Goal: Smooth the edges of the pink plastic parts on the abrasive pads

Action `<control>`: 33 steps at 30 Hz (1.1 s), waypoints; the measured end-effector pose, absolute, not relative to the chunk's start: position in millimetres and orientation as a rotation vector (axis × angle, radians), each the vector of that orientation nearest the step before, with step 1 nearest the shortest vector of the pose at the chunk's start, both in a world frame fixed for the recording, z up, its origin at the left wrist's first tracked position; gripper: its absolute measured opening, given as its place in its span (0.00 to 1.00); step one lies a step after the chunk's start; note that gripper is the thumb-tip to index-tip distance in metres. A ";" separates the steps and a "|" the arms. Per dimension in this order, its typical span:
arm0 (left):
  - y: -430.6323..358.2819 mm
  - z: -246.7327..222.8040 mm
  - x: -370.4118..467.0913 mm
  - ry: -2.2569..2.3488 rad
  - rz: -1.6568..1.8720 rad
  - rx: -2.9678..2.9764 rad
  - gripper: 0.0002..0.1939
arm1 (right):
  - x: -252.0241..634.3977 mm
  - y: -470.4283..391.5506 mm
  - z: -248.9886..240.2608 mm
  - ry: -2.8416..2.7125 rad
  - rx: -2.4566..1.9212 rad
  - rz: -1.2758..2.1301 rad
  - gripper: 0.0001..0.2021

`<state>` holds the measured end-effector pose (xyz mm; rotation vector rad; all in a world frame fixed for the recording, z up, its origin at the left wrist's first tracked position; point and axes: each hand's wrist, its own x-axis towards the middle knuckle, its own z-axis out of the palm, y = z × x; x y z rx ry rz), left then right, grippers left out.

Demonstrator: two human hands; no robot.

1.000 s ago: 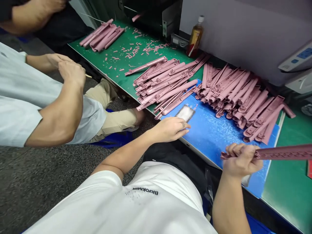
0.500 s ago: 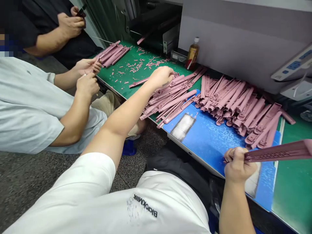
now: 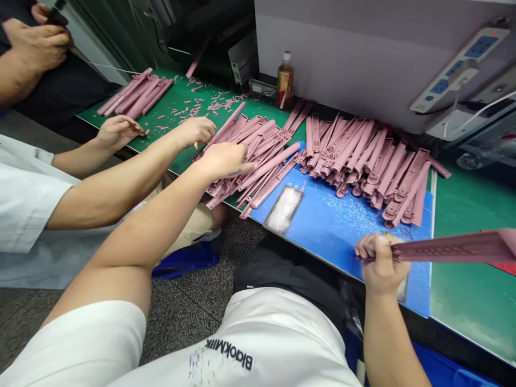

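My right hand (image 3: pixel 385 260) is closed around the near end of a long pink plastic strip (image 3: pixel 455 248), which points off to the right above the table. The strip looks hollow, with a ribbed inner side. My left hand (image 3: pixel 226 160) rests over the left pile of pink plastic strips (image 3: pixel 268 156), palm down, thumb and forefinger apart. Its other fingertips are hidden against the pile. To the right, a larger heap of the same strips (image 3: pixel 363 156) lies at the back of a blue mat (image 3: pixel 334 215).
A co-worker's hand (image 3: pixel 193 131) reaches to the same pile; their other hand (image 3: pixel 119 131) is near the table edge. Pink scraps (image 3: pixel 217 102) litter the green mat (image 3: pixel 161 121). A drink bottle (image 3: pixel 285 80) and a power strip (image 3: pixel 459 70) are at the back. Another person's hands (image 3: pixel 36 43) show upper left.
The view has turned right. My left hand has come down lower on the left pile. The co-worker's hands have parted, one reaching to the pile. My right hand still holds its strip.
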<state>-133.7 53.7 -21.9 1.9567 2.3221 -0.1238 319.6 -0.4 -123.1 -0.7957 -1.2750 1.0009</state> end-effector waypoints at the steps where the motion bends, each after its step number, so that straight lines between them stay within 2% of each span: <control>1: 56.7 -25.6 -131.3 2.352 -0.115 1.934 0.26 | 319.2 -0.2 -121.9 -1.277 -0.791 0.996 0.29; 4: 69.0 -28.4 -131.9 2.355 -0.046 1.841 0.19 | 322.5 -2.9 -115.4 -1.286 -0.762 0.965 0.26; 6: 64.7 -24.3 -137.6 2.303 0.143 1.829 0.13 | 331.4 -6.3 -107.7 -1.273 -0.744 0.919 0.25; 8: 49.2 -21.9 -136.7 2.173 0.549 1.866 0.15 | 345.0 -7.1 -97.2 -1.224 -0.748 0.840 0.25; 10: 32.5 -26.5 -119.9 1.886 1.120 1.840 0.19 | 359.8 -1.8 -85.3 -1.137 -0.776 0.735 0.25; 12: 22.9 -39.9 -85.9 1.493 1.614 1.668 0.22 | 373.9 11.2 -76.4 -1.048 -0.786 0.630 0.29; 14: 21.2 -59.0 -41.8 1.231 1.901 1.428 0.20 | 387.2 28.6 -75.4 -0.994 -0.796 0.553 0.36; 16: 23.7 -78.1 0.3 1.206 1.946 1.286 0.23 | 399.4 42.9 -82.5 -0.996 -0.866 0.563 0.40; 20: 35.0 -99.0 45.0 1.259 1.833 1.206 0.37 | 415.7 48.6 -102.4 -1.054 -0.956 0.661 0.40; 25: 50.1 -97.3 44.3 1.079 1.957 1.092 0.41 | 422.5 43.6 -114.4 -0.989 -1.067 0.680 0.40; 28: 51.9 -97.2 44.6 1.132 1.932 1.069 0.40 | 413.1 37.4 -115.7 -1.020 -1.017 0.674 0.39; 33: 61.9 -97.9 55.5 1.250 1.867 1.036 0.29 | 400.4 51.7 -115.6 -0.978 -1.004 0.625 0.41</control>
